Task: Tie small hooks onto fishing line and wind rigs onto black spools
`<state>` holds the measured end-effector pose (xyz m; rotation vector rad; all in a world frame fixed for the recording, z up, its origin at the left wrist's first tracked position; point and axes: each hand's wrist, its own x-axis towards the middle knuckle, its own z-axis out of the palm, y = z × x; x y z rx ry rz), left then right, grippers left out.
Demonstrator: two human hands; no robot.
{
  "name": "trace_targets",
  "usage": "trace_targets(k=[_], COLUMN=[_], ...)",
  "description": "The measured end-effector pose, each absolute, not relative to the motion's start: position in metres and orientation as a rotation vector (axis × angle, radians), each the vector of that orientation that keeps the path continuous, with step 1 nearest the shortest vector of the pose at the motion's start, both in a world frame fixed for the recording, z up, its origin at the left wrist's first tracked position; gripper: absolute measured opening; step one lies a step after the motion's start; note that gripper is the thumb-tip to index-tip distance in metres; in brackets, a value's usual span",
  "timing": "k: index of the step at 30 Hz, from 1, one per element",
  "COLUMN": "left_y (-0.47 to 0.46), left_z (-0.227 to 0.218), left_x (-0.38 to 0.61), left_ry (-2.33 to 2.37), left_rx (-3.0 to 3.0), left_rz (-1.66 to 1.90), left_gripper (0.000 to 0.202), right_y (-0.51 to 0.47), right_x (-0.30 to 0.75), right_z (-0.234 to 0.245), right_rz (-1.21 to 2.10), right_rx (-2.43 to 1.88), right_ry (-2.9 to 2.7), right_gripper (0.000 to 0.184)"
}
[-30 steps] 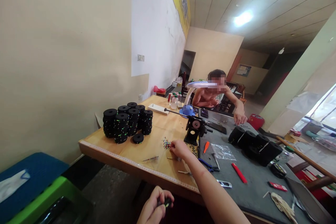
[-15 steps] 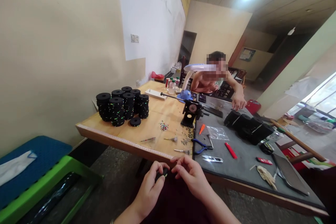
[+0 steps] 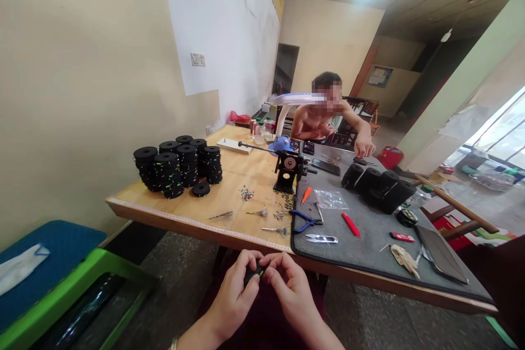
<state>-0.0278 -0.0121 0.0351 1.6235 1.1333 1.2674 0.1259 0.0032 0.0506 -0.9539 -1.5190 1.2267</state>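
Note:
Just off the front table edge, my left hand (image 3: 235, 292) is closed round a small black foam spool (image 3: 252, 273) with a yellow-green bit on its rim. Fingers cover much of that spool. My right hand (image 3: 289, 287) meets it from the other side, thumb and fingertips pinched together at the rim. What lies in that pinch is too small or hidden to tell. Stacks of similar black spools (image 3: 186, 167) stand at the table's left, and a single spool (image 3: 200, 190) lies in front of them.
Fine-tipped tools (image 3: 256, 212), colourful beads (image 3: 246, 193), blue-handled pliers (image 3: 305, 220) and thread snips (image 3: 322, 239) lie ahead. A black winding device (image 3: 287, 169) stands mid-table beside a lamp (image 3: 283, 117). Across, a co-worker's hand (image 3: 364, 146) reaches near black rolls (image 3: 379, 188). A green stool (image 3: 102, 268) is left.
My right hand has come left to the spool, closing the gap between my hands. The view has shifted slightly. The co-worker's hand stays near the black rolls.

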Motion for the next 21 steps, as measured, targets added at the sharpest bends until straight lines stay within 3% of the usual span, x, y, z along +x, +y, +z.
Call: trace_targets(k=[21], left_y=[-0.0201], left_z=[0.0393], left_x=[-0.0255], left_ry=[1.167], left_rx=[1.658], left_rz=[1.260], left_gripper=[0.005], right_y=[-0.0013], right_x=[0.1252], right_z=[0.0528], right_rz=[1.169], right_rx=[-0.958], right_ry=[-1.555], right_gripper=[0.011])
